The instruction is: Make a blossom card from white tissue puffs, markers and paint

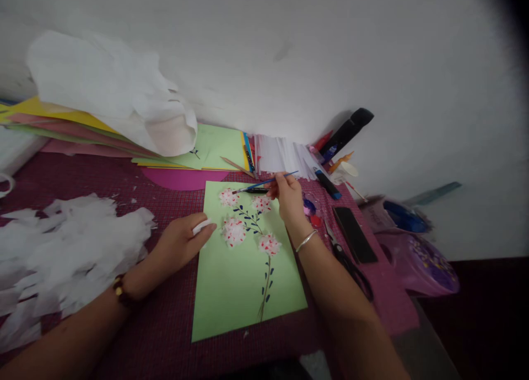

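Observation:
A light green sheet of paper (231, 292) lies on the table, with fluffy white flowers (233, 232) dotted red and dark blue leaves along a painted brown stem. My right hand (289, 197) pinches a thin paintbrush (264, 182) with a blue handle. Its dark tip is over or touching the upper left flower (228, 197); I cannot tell which. Below the brush a black pen-like thing (257, 191) shows, partly covered by my right hand. Closed at the sheet's left edge, my left hand (185, 237) grips a small folded piece of white paper (201, 226).
Torn white paper (78, 247) heaps up on the left. Coloured sheets (74, 121) and white strips (285, 154) line the wall. To the right are paint blobs (309, 207), scissors (351, 267), a dark phone-like slab (354, 234) and a pink container (417, 261).

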{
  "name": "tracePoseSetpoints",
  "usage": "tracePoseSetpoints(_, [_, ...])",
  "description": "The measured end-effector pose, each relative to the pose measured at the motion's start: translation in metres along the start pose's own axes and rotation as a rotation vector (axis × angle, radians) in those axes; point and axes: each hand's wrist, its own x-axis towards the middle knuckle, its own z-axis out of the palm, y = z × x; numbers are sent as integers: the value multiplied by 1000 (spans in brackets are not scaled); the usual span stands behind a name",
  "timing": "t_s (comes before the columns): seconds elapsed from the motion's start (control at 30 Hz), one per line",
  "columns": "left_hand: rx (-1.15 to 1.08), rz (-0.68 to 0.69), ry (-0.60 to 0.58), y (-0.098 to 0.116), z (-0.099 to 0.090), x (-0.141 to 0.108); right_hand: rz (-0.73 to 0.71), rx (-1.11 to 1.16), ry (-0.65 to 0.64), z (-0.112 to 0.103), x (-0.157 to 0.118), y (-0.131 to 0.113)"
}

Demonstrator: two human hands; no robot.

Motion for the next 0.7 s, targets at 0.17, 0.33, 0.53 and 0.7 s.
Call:
tracePoseSetpoints(0.17, [2, 9, 17, -2, 1, 0, 143, 18, 57, 0, 2, 4])
tracePoseSetpoints(0.33, [-16, -2, 17, -3, 3, 1, 104, -46, 20, 1, 1, 3])
tracePoseSetpoints(0.53, [-11, -5, 11, -5, 3, 1, -204, -222, -56, 3, -9, -1])
tracePoseSetpoints(0.7, [0, 1, 14, -6, 2, 0, -437, -527, -249, 7, -28, -12])
